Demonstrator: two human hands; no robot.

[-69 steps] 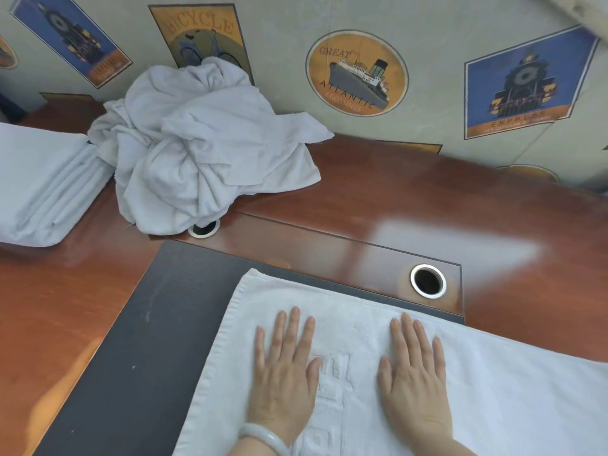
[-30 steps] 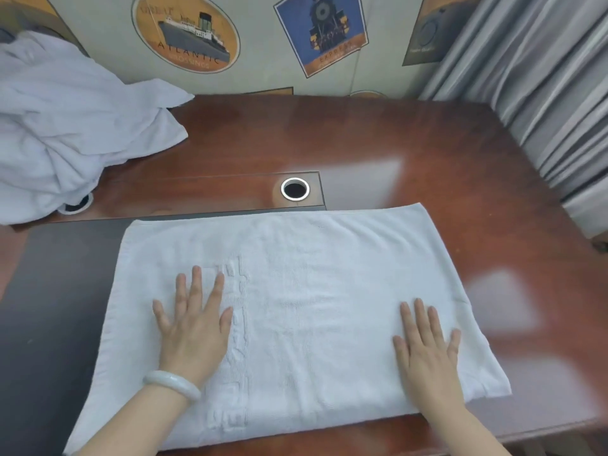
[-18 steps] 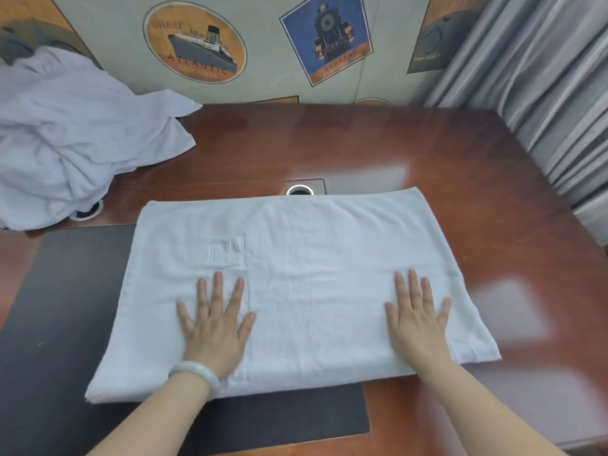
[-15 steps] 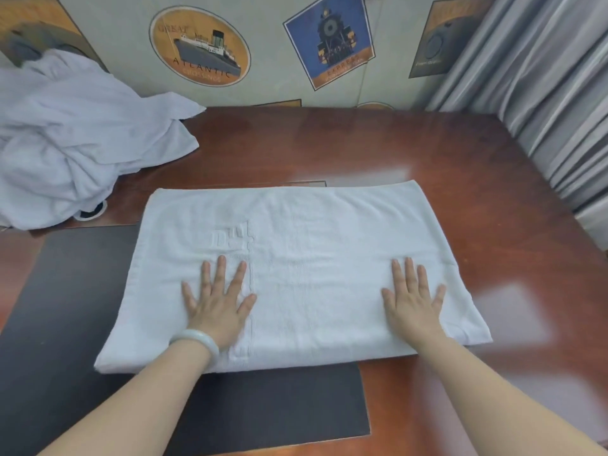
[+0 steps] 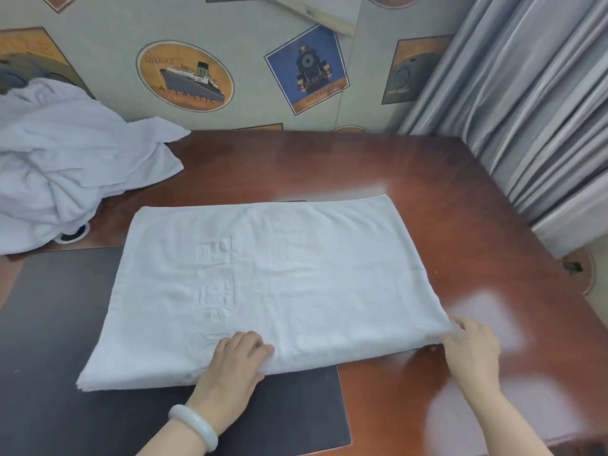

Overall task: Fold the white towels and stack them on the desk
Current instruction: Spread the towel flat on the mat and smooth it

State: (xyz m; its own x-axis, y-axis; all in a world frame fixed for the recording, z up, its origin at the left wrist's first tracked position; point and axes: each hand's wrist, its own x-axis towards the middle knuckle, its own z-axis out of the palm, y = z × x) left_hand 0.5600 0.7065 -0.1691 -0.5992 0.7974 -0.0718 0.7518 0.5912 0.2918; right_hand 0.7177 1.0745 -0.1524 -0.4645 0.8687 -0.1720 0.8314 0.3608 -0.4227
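A white towel (image 5: 296,278) with embossed lettering lies spread flat across the middle of the reddish wooden desk (image 5: 411,172). Its left part overlaps a dark desk mat (image 5: 59,324). My left hand (image 5: 235,360), with a pale bangle on the wrist, grips the towel's near edge around its middle, fingers curled over the cloth. At the near right corner my right hand (image 5: 470,348) pinches the towel's corner. A heap of crumpled white towels (image 5: 65,159) sits at the back left of the desk.
A round cable hole (image 5: 70,233) shows at the edge of the towel heap. Grey curtains (image 5: 526,110) hang at the right, close to the desk's right edge. A wall with poster prints stands behind the desk.
Both hands slid back from lying flat on the towel to its near edge. The left now grips the edge, the right pinches the near right corner. The towel sits farther onto the desk.
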